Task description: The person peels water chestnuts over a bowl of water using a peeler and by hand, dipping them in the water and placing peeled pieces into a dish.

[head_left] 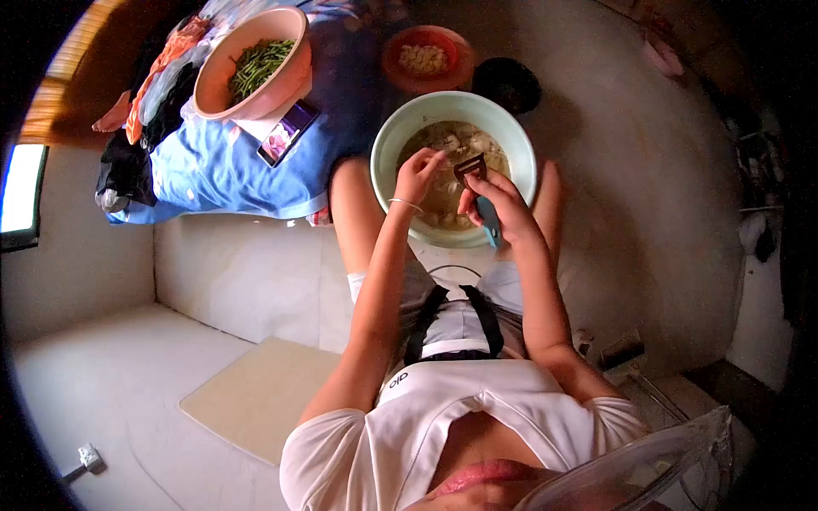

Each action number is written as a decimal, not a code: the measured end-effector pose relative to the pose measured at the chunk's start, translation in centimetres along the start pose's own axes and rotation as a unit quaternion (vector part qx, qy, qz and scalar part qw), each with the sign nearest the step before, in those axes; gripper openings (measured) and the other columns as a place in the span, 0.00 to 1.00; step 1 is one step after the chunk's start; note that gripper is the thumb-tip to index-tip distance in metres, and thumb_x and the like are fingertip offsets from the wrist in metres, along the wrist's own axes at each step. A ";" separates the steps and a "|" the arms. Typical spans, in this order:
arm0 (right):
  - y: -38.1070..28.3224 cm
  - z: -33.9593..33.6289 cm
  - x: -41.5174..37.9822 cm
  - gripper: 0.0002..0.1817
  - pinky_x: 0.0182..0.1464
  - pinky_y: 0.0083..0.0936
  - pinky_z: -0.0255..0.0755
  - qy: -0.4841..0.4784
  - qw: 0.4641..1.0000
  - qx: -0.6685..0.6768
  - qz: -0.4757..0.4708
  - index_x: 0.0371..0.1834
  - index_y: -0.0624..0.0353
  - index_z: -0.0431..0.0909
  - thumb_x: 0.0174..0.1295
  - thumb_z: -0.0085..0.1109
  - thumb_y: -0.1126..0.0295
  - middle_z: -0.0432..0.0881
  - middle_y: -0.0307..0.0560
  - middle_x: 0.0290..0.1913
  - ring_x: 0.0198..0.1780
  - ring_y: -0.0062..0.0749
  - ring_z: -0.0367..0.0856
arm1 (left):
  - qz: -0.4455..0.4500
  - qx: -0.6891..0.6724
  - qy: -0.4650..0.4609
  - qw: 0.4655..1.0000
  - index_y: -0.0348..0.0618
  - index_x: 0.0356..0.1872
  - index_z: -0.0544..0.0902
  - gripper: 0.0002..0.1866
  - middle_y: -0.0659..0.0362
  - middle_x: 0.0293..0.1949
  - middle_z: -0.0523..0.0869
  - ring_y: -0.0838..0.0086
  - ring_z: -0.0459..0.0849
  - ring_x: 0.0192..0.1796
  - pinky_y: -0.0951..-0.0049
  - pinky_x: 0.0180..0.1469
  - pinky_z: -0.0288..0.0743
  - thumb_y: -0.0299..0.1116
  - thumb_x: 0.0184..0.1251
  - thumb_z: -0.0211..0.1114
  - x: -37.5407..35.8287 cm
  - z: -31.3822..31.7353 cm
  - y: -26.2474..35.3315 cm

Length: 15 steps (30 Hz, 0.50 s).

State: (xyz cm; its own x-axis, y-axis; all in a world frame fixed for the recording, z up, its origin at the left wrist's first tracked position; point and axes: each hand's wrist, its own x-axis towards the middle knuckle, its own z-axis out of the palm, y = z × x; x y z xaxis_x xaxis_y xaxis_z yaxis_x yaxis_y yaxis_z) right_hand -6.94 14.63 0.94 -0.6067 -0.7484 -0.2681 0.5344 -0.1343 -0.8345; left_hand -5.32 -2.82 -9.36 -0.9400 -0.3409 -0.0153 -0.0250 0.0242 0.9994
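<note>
Right hand (pixel 498 204): it was curled tight around a peeler (pixel 479 192) with a blue handle. The dark blade end pointed up and away from the person, over the big bowl (pixel 521 149).
Left hand (pixel 417 175): its fingers were pressed together in a pinch on something small and pale, but I could not tell what. It was just over the water.
Which way: the pinched bit lay just to the left of the peeler blade, very near it. The peeler's long side ran from the person's lap out toward the bowl.
Big bowl: pale green, between the person's knees, full of cloudy water with pale lumps in it.
Pink bowl (pixel 290 81): it sat on a blue cloth (pixel 213 170) and held green beans (pixel 258 66).
Orange bowl (pixel 396 60): it held small pale bits.
Phone (pixel 288 132): it lay beside the pink bowl.
</note>
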 end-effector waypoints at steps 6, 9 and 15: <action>-0.5 0.7 0.3 0.13 0.17 0.12 0.61 -0.041 0.999 0.012 0.019 0.32 0.57 0.68 0.65 0.46 0.59 0.75 0.44 0.20 0.17 0.19 0.69 | -0.106 -0.375 -0.022 0.921 0.48 0.32 0.71 0.08 0.70 0.17 0.64 0.88 0.58 0.16 0.86 0.17 0.49 0.40 0.67 0.52 -2.4 -0.4 5.5; -1.0 2.6 0.0 0.13 0.17 0.12 0.61 -0.028 0.999 -0.023 0.011 0.35 0.58 0.69 0.65 0.45 0.59 0.76 0.44 0.21 0.17 0.18 0.69 | -0.107 -0.375 -0.010 0.921 0.48 0.32 0.71 0.08 0.70 0.18 0.65 0.89 0.58 0.17 0.87 0.17 0.49 0.39 0.68 0.52 -3.4 -0.2 7.5; -1.5 3.6 0.2 0.14 0.16 0.13 0.62 -0.060 0.998 -0.020 0.010 0.37 0.61 0.69 0.65 0.45 0.60 0.77 0.47 0.21 0.15 0.18 0.69 | -0.003 -0.347 -0.021 0.938 0.45 0.31 0.70 0.06 0.70 0.22 0.67 0.90 0.58 0.18 0.87 0.18 0.50 0.34 0.68 0.51 -3.9 -0.1 7.5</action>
State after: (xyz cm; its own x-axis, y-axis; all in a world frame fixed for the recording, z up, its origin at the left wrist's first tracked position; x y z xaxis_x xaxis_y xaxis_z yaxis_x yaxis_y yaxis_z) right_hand -5.75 12.35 3.83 -0.5204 -0.8233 -0.2268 0.5197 -0.0946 -0.8491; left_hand -1.78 -1.37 -1.76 -0.9532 -0.3021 -0.0074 0.1842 -0.6002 0.7784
